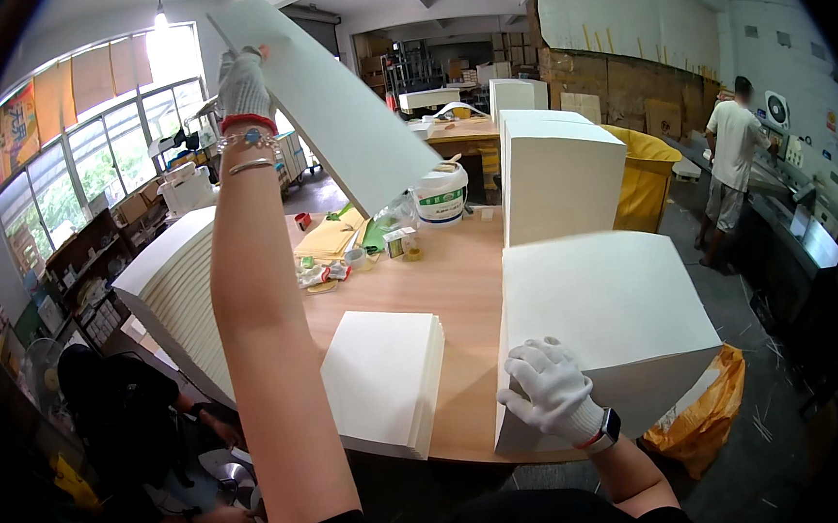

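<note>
White slab (346, 121) raised in left hand (244, 84); right hand (548, 388) against large stack (616, 296).

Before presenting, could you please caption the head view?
Gloved left hand holds a white slab aloft; gloved right hand touches a large white block.

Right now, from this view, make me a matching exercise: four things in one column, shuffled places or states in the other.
Things:
1. Left hand
2. White bucket
3. Right hand
4. Orange bag

Places or states:
A. At the near edge of a large white stack
B. Low, right of the table
C. Raised, gripping a white slab
D. Standing on the table

Pairs: 1-C, 2-D, 3-A, 4-B
</note>
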Demonstrator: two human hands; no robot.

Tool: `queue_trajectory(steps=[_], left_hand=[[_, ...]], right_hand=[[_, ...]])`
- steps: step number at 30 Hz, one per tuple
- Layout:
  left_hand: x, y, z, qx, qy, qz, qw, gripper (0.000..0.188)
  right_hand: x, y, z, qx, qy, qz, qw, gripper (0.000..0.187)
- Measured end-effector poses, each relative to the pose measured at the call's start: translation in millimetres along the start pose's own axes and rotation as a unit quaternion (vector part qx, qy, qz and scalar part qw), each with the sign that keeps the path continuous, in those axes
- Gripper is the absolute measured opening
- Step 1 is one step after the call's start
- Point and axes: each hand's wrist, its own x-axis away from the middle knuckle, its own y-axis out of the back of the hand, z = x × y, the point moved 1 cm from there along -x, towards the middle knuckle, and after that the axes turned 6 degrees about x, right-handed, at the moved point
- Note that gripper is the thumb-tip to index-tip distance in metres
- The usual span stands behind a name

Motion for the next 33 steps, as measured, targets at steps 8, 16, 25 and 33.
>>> queue_trajectory(steps=[8, 16, 25, 33], left_hand=[[101.0, 23.1, -60.6, 0.155, -0.058, -0.084, 0.983, 0.034], [304.3, 66.4, -51.0, 0.112, -0.080, -0.095, 0.986, 0.045], [421.1, 29.0, 26.5, -0.148, -0.226, 0.120, 0.955, 0.068], [443.6, 90.2, 146.8, -0.117, -0.116, 0.337, 0.927, 0.059]], right_hand=[[-2.4, 4.1, -3.3, -0.043, 0.018, 0.028, 0.999, 0.037], [-37.7, -52.5, 48.0, -0.248, -0.022, -0.127, 0.960, 0.078], [56.6, -299.6, 13.7, -0.814, -0.161, 0.020, 0.558, 0.054], [43.4, -315.3, 62.8, -0.716, -0.308, 0.010, 0.626, 0.045]])
